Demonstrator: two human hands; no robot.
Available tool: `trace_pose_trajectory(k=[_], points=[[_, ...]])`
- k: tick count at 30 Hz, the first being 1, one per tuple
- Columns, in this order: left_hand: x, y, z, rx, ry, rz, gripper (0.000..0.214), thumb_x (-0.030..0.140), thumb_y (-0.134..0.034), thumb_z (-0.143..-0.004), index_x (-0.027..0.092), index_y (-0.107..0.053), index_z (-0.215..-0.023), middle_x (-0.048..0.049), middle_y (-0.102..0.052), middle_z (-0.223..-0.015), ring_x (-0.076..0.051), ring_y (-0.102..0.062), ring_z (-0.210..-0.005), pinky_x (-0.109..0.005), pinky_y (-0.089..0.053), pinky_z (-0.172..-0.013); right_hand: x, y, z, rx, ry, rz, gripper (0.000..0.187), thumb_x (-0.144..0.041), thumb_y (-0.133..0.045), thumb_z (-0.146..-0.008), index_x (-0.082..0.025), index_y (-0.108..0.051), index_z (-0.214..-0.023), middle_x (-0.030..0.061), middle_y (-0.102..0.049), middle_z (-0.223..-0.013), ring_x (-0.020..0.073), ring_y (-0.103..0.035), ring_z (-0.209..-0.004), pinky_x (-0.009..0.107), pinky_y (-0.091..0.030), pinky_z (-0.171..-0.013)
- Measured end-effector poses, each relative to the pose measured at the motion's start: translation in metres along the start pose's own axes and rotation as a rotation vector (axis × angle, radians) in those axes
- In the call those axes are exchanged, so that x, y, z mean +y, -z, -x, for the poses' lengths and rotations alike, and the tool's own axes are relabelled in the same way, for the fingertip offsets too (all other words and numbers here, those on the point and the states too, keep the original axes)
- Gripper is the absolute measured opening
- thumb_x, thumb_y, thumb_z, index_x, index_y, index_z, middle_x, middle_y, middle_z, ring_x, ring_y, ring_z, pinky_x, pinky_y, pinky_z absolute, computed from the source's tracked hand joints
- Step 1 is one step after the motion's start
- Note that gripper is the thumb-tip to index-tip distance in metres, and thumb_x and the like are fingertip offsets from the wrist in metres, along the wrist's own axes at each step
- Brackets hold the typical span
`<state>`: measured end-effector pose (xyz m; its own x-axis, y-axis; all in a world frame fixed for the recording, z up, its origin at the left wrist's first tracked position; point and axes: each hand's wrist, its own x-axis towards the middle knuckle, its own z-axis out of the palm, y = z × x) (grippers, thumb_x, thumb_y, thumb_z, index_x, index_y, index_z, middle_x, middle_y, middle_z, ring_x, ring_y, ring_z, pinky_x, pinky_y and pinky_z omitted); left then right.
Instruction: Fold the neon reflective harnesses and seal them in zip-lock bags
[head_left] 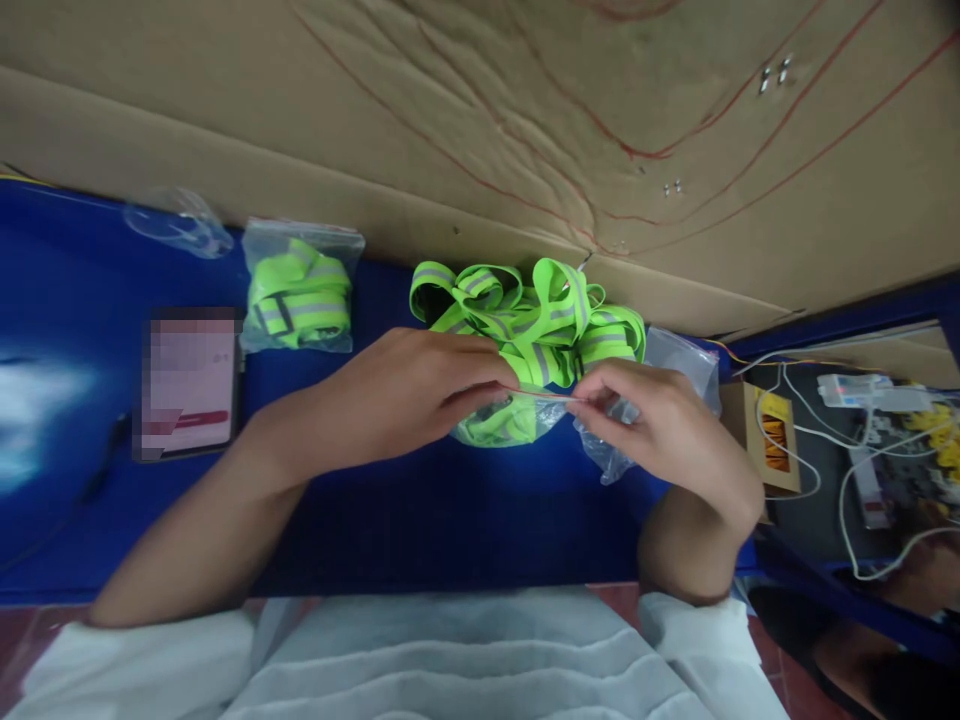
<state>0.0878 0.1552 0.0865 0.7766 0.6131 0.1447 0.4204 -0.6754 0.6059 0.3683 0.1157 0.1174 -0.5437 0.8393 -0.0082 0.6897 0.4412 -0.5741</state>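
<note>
Both my hands pinch the top edge of a clear zip bag [491, 425] that holds a neon-green reflective strap. My left hand [420, 385] grips the edge near its left end, its fingers closed and partly hidden behind the knuckles. At the edge's right end, my right hand [637, 410] pinches between thumb and forefinger. Just behind the bag lies a loose heap of green straps [532, 310] with grey reflective stripes. Crumpled clear plastic bags [682, 360] lie behind and under my right hand.
A packed bag of green strap [304, 290] sits on the blue table [480, 530] at the left, beside a phone [199, 385]. A clear plastic piece [180, 222] lies further back. Cardboard [375, 120] walls the rear. At right are a small box [772, 440] and white cables [847, 500].
</note>
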Motion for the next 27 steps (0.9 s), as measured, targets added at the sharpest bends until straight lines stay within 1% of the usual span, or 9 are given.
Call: trace_pose_trajectory(k=[3,7,9,11,16,19,22,24,27], points=[[0.001,0.0,0.0,-0.017,0.015,-0.011,0.022,0.028,-0.049,-0.108,0.024,-0.07,-0.112,0.0003,-0.075,-0.104,-0.015,-0.071,-0.091,-0.024,-0.046,-0.077,-0.001,0.0,-0.003,-0.024,0.038,-0.035,0.007,-0.018,-0.064,-0.098,-0.021,-0.063,-0.092,-0.0011,-0.068,-0.082,0.0129,-0.063,-0.073,0.025,-0.047,-0.067],[0.005,-0.003,-0.001,0.014,0.055,-0.112,0.025,0.037,-0.055,-0.106,0.025,-0.066,-0.124,-0.0027,-0.073,-0.116,-0.021,-0.071,-0.101,-0.03,-0.049,-0.083,-0.005,-0.002,-0.006,-0.004,0.048,-0.04,0.01,-0.014,-0.065,-0.094,-0.022,-0.062,-0.089,-0.0019,-0.067,-0.082,0.0127,-0.062,-0.073,0.025,-0.047,-0.069],[0.007,-0.007,-0.003,0.044,0.036,-0.132,0.023,0.037,-0.058,-0.105,0.025,-0.068,-0.122,-0.0026,-0.073,-0.116,-0.022,-0.071,-0.101,-0.032,-0.05,-0.084,-0.007,-0.004,-0.007,-0.015,0.054,-0.036,0.008,-0.016,-0.068,-0.094,-0.022,-0.063,-0.093,-0.0008,-0.069,-0.087,0.0139,-0.064,-0.078,0.026,-0.048,-0.073],[0.008,-0.011,-0.006,0.062,0.014,-0.104,0.018,0.033,-0.059,-0.104,0.024,-0.07,-0.115,-0.0014,-0.073,-0.112,-0.021,-0.071,-0.1,-0.031,-0.051,-0.085,-0.007,-0.006,-0.008,-0.032,0.062,-0.035,0.007,-0.017,-0.068,-0.095,-0.022,-0.063,-0.097,0.0002,-0.07,-0.091,0.0148,-0.065,-0.081,0.027,-0.049,-0.075],[0.004,-0.015,-0.011,0.106,0.022,-0.018,0.018,0.027,-0.058,-0.103,0.024,-0.073,-0.112,-0.0025,-0.073,-0.116,-0.019,-0.071,-0.104,-0.029,-0.051,-0.089,-0.004,-0.009,-0.009,-0.026,0.069,0.002,0.007,-0.016,-0.06,-0.1,-0.02,-0.061,-0.095,0.0004,-0.067,-0.086,0.0139,-0.062,-0.075,0.026,-0.047,-0.07],[0.003,-0.016,-0.012,0.105,0.016,-0.003,0.017,0.026,-0.059,-0.102,0.023,-0.074,-0.11,-0.002,-0.074,-0.113,-0.018,-0.071,-0.1,-0.028,-0.051,-0.088,-0.005,-0.008,-0.008,-0.036,0.052,0.005,0.008,-0.017,-0.058,-0.102,-0.02,-0.062,-0.097,0.0004,-0.067,-0.086,0.0135,-0.061,-0.074,0.026,-0.046,-0.07],[0.005,-0.018,-0.013,0.116,0.012,0.013,0.018,0.024,-0.057,-0.103,0.021,-0.074,-0.109,-0.003,-0.075,-0.11,-0.018,-0.071,-0.099,-0.028,-0.051,-0.087,-0.008,-0.008,-0.008,-0.01,0.042,0.032,0.001,-0.02,-0.062,-0.102,-0.021,-0.063,-0.101,0.0017,-0.069,-0.092,0.0157,-0.064,-0.081,0.028,-0.047,-0.076],[0.006,-0.019,-0.014,0.115,0.007,0.039,0.019,0.025,-0.056,-0.103,0.021,-0.074,-0.109,-0.0038,-0.075,-0.111,-0.019,-0.071,-0.1,-0.028,-0.051,-0.088,-0.008,-0.01,-0.009,-0.01,0.055,0.06,0.001,-0.023,-0.063,-0.102,-0.021,-0.062,-0.102,0.0026,-0.07,-0.095,0.018,-0.065,-0.086,0.03,-0.047,-0.079],[0.003,-0.017,-0.013,0.096,-0.004,0.09,0.019,0.026,-0.056,-0.103,0.021,-0.073,-0.111,-0.004,-0.075,-0.112,-0.019,-0.071,-0.102,-0.029,-0.052,-0.09,-0.006,-0.012,-0.011,-0.013,0.065,0.072,0.007,-0.021,-0.056,-0.105,-0.022,-0.061,-0.101,0.0031,-0.069,-0.094,0.0188,-0.065,-0.087,0.031,-0.047,-0.079]])
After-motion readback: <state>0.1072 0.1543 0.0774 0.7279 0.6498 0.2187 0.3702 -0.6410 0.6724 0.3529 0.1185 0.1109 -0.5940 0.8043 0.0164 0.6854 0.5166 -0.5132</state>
